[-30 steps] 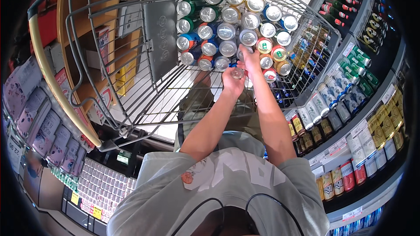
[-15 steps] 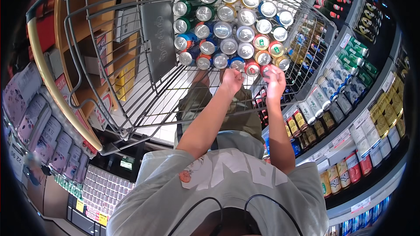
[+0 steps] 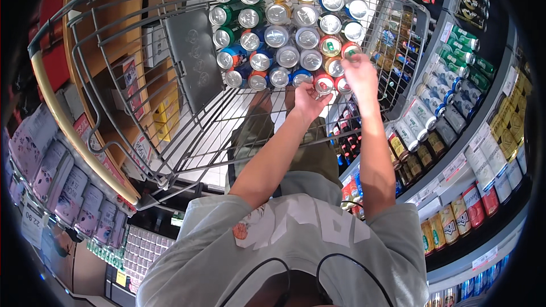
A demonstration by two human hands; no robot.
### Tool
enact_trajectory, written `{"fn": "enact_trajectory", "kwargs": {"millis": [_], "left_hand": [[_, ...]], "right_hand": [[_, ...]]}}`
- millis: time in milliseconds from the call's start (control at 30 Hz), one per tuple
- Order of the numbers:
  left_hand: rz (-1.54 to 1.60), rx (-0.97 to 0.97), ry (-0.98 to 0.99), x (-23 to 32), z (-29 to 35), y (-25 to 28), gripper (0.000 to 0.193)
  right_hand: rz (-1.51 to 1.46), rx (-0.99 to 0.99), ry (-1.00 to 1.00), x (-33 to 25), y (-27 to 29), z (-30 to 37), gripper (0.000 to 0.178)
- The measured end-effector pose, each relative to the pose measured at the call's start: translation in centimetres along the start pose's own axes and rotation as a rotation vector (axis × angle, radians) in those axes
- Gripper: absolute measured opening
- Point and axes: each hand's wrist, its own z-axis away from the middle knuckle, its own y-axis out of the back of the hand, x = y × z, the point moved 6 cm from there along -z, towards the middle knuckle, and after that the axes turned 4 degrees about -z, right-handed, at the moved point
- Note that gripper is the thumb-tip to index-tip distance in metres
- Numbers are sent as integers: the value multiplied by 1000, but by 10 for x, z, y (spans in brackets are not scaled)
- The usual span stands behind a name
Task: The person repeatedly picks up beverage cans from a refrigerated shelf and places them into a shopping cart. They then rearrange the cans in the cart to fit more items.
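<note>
Rows of drink cans (image 3: pixel 277 36) stand upright in a wire shopping cart (image 3: pixel 206 94), tops up, with green, gold, silver, blue and red sides. My left hand (image 3: pixel 310 104) is at the near edge of the block, thumb and fingers on either side of a red can (image 3: pixel 323 84). Farther right, my right hand (image 3: pixel 362 77) reaches over the corner of the rows with curled fingers. It hides what lies beneath it. Its fingertips overlap a red can with a green mark on its top (image 3: pixel 351 50). Just left of that hand stands another can (image 3: pixel 334 67).
A shelf of cans (image 3: pixel 449 224) and bottles runs along the right side. Wooden shelving (image 3: pixel 94 74) stands beyond the cart's left side. The cart's pale handle (image 3: pixel 85 131) curves at the left, near lilac packages (image 3: pixel 54 179). A grey folding flap (image 3: pixel 195 59) borders the cans.
My left hand has spread its fingers and come round the near red can. My right hand has moved farther over the corner cans. The cart has shifted slightly left in view.
</note>
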Motion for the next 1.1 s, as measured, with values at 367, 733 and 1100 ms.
{"fn": "enact_trajectory", "kwargs": {"millis": [367, 733, 1100], "left_hand": [[9, -84, 41, -16, -12, -4, 49], [6, -2, 25, 23, -4, 24, 39], [-93, -161, 111, -4, -4, -7, 33]], "right_hand": [[-57, -50, -129, 42, -39, 7, 66], [-436, -172, -249, 53, -81, -12, 49], [-161, 83, -59, 49, -78, -9, 73]]}}
